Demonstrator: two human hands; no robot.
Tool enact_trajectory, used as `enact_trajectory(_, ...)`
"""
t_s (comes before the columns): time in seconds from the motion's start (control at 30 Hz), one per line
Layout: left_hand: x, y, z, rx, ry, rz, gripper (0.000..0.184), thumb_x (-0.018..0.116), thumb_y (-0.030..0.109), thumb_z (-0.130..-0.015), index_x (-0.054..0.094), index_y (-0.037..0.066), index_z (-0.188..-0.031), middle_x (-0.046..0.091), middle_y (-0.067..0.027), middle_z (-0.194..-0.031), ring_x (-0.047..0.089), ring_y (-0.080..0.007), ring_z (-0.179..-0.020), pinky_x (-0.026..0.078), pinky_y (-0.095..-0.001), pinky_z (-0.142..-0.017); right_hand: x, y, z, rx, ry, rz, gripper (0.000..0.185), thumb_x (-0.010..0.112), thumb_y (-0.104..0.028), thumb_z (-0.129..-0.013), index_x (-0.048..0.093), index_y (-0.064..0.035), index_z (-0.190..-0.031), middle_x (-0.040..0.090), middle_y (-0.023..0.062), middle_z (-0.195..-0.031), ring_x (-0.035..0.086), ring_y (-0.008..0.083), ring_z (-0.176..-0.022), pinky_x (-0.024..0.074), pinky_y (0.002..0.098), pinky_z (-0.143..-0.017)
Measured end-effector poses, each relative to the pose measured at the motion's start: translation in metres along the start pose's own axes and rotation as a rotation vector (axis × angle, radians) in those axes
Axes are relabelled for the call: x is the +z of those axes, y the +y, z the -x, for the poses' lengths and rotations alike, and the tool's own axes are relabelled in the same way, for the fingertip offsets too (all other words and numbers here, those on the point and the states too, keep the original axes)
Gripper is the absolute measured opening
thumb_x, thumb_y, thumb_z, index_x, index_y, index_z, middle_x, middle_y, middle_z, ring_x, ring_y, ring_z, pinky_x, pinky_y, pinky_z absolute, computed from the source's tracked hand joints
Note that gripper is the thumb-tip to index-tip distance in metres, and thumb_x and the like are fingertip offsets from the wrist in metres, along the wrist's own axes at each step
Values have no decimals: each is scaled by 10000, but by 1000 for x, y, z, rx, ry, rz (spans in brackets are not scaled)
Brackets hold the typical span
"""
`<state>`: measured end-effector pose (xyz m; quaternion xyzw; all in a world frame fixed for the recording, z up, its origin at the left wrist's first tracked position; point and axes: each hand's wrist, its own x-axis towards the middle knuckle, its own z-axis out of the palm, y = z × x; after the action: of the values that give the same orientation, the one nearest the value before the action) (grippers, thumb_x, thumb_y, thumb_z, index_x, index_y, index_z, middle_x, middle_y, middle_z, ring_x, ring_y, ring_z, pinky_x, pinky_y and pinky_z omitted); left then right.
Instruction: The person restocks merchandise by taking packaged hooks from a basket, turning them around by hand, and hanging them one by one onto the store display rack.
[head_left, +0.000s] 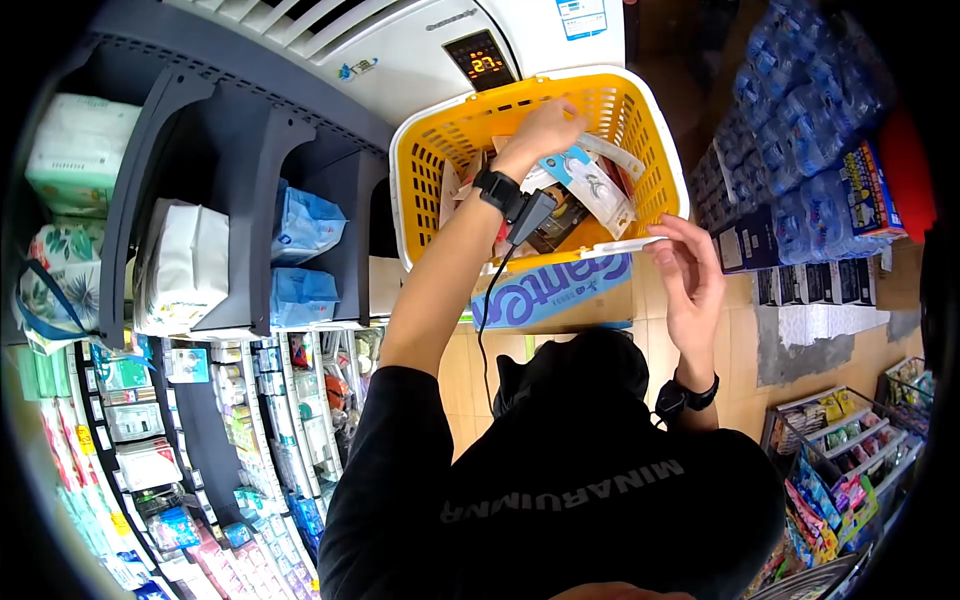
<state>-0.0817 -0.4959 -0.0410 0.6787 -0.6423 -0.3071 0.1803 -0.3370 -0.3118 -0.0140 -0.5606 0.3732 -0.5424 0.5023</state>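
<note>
**Q:** State the position and count of the main container.
**A:** One yellow basket (500,100) with a white rim lies directly ahead of the person. It holds several loose packets; overlap prevents an exact count. One blue-and-white packet (573,158) and one white packet (603,200) are distinguishable. A dark item beneath is partly covered and not identifiable.

**Q:** State the condition of each hand.
**A:** Two hands. The left hand (548,130) is inside the basket, above the packets, fingers bent; whether it grips anything cannot be told. The right hand (692,282) is at the basket's near right corner, fingers apart and slightly curled, closed on nothing.

**Q:** Wrist equipment?
**A:** Two black wrist devices, one per wrist. One black cable (481,335) descends from a connector (532,217) beside the left one.

**Q:** Surroundings, relative to the basket?
**A:** Beyond: one display (484,62) reading 27. Below its near side: one printed carton (560,292), lettering cut off. Left: two blue packs (307,222) on a shelf, one above the other. Right: shrink-wrapped bottles (805,130), too crowded to count.
</note>
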Motion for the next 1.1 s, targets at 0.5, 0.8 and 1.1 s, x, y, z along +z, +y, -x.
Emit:
enact_trajectory(0.5,40,-33,-41,-197,-106,215,406,606,304,-930,727,-45,-1100,759,-166,-917,730,-260,-724,575,-365,-713,-21,18,-18,70,-31,-40,307,591,-50,-1010,579,40,-1304,700,112,-1151,656,154,-1007,512,300,-938)
enact_trajectory(0.8,35,-48,-32,-41,41,202,309,671,292,-830,783,5,-808,745,-140,-739,731,-258,-701,564,-367,-694,-19,19,-18,85,-63,-45,308,581,-31,-1003,582,37,-1304,700,111,-1145,658,154,-999,509,301,-944)
enact_trajectory(1.1,-6,-19,26,-83,116,354,277,732,105,-890,730,-116,-1056,761,-140,-915,741,-161,-806,583,-252,-710,-8,15,-12,88,-133,-48,301,587,-26,-1000,593,21,-1297,703,98,-1139,666,156,-986,516,305,-926)
